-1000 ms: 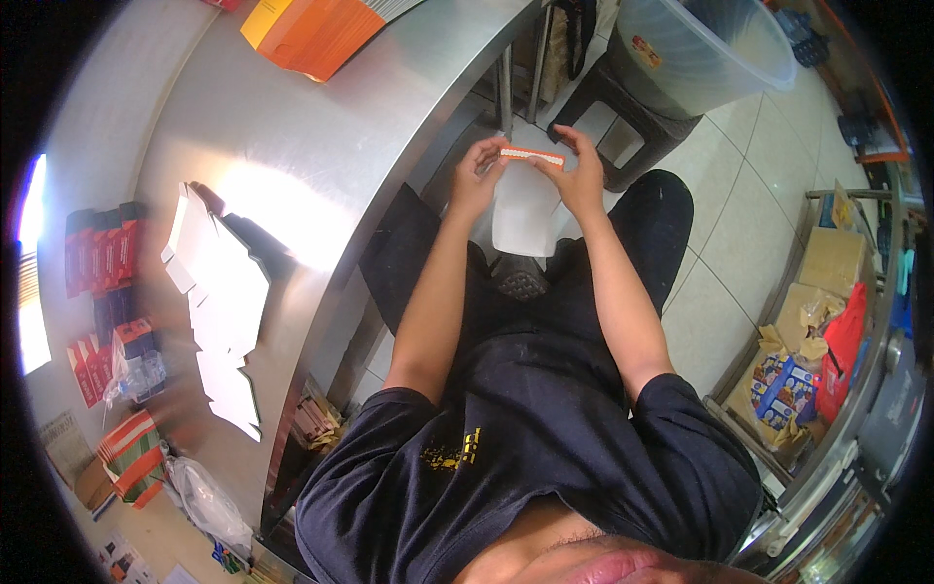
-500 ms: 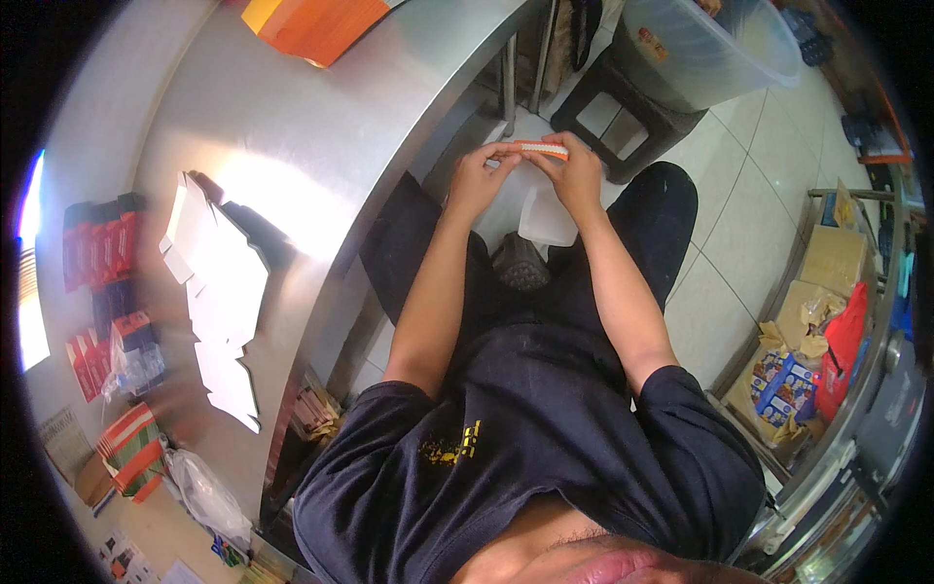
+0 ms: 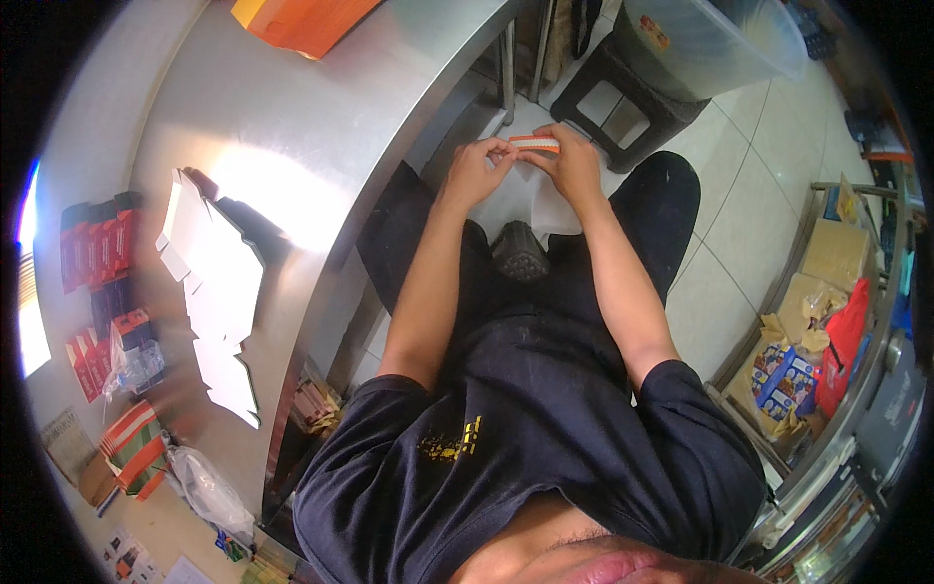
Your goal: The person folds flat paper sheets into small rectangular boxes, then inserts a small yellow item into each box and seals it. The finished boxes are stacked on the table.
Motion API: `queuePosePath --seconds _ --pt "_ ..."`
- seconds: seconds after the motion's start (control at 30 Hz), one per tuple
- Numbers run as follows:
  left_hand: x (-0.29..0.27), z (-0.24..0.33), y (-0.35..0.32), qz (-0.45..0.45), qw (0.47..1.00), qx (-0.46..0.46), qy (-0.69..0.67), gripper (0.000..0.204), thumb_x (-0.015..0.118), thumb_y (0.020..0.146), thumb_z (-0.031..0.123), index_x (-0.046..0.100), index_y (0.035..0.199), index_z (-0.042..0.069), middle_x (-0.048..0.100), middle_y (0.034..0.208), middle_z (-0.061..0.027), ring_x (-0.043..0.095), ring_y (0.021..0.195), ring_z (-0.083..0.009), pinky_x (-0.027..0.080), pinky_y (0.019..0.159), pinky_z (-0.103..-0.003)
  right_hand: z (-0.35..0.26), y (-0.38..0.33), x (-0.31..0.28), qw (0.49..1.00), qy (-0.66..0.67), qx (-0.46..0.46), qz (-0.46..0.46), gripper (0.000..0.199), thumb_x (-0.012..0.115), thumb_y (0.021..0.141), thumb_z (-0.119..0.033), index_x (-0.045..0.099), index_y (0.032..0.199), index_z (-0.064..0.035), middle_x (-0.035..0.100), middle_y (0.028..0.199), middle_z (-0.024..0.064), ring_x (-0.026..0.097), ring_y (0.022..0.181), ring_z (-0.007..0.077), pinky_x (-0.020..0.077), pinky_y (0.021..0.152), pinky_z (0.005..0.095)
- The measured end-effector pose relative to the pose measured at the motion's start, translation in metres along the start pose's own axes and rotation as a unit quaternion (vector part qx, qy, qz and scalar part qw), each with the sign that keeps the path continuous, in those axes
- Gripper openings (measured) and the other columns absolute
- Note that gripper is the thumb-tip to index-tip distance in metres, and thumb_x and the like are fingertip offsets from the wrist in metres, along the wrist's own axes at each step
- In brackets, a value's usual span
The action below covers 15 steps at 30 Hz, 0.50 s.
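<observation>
Between my legs, above the floor, both hands hold a narrow orange-and-white piece [image 3: 536, 144], which looks like folded card; its exact kind is too small to tell. My left hand [image 3: 473, 173] pinches its left end with thumb and fingertips. Around the right end close the fingers of my right hand [image 3: 574, 165], thumb along the near side. Below the hands a pale white thing [image 3: 553, 212] shows partly, its edges hidden by my right arm and leg. Beside it sits the toe of a dark shoe [image 3: 519, 253].
A metal table [image 3: 321, 127] curves along my left, bearing cut white card sheets [image 3: 219, 282] and an orange folded card [image 3: 306, 24]. Ahead, a clear plastic tub [image 3: 691, 58] stands on a dark stool [image 3: 632, 127]. On the right, a shelf holds cardboard boxes [image 3: 835, 255] and a red bag [image 3: 844, 350].
The orange-and-white piece has tilted slightly, showing more of its white ridged face and orange lower edge. My left fingers have shifted a little along it; the white thing below is now more covered.
</observation>
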<state>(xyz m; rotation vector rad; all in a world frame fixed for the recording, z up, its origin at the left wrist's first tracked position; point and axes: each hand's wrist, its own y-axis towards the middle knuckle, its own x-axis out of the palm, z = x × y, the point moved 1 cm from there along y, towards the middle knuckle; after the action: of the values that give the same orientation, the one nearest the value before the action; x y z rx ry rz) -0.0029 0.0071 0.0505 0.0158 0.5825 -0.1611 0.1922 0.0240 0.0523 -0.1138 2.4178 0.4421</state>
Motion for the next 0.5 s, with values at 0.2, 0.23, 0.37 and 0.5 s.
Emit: queuePosePath --seconds 0.2,0.23,0.37,0.5 --pt "0.005 -0.001 -0.005 -0.018 0.998 0.021 0.063 0.016 0.067 0.092 0.015 0.071 0.099 0.002 0.072 0.096 -0.0148 0.07 0.086 -0.0293 0.053 0.078 -0.039 0.002 -0.002 0.001 0.999 -0.022 -0.013 -0.033 0.045 0.086 0.073 -0.038 0.069 0.102 -0.008 0.073 0.099 0.012 0.07 0.091 0.0341 0.0543 0.077 0.0427" --pt "0.008 -0.001 -0.006 -0.012 0.996 0.029 0.08 0.015 0.067 0.092 0.014 0.07 0.099 0.001 0.072 0.097 -0.0154 0.069 0.087 -0.0308 0.053 0.079 -0.04 0.002 -0.002 0.001 0.999 -0.026 -0.011 -0.038 0.045 0.086 0.072 -0.038 0.069 0.102 -0.0081 0.073 0.099 0.0121 0.07 0.091 0.0343 0.0543 0.077 0.043" --pt "0.02 -0.005 -0.011 0.004 0.989 0.054 0.139 0.013 0.063 0.094 0.013 0.067 0.099 0.001 0.069 0.099 -0.0175 0.067 0.094 -0.0362 0.052 0.082 -0.045 0.004 -0.002 0.004 0.997 -0.047 0.001 -0.068 0.046 0.086 0.072 -0.039 0.069 0.102 -0.0081 0.073 0.099 0.013 0.07 0.091 0.0351 0.0541 0.078 0.0436" --pt "0.029 0.0 -0.012 0.028 0.985 0.042 0.165 0.014 0.059 0.096 0.014 0.065 0.099 0.002 0.068 0.099 -0.02 0.064 0.1 -0.0396 0.05 0.087 -0.048 0.005 -0.003 0.005 0.996 -0.047 0.018 -0.071 0.045 0.086 0.073 -0.039 0.07 0.101 -0.0077 0.073 0.1 0.0142 0.07 0.092 0.036 0.054 0.078 0.0436"
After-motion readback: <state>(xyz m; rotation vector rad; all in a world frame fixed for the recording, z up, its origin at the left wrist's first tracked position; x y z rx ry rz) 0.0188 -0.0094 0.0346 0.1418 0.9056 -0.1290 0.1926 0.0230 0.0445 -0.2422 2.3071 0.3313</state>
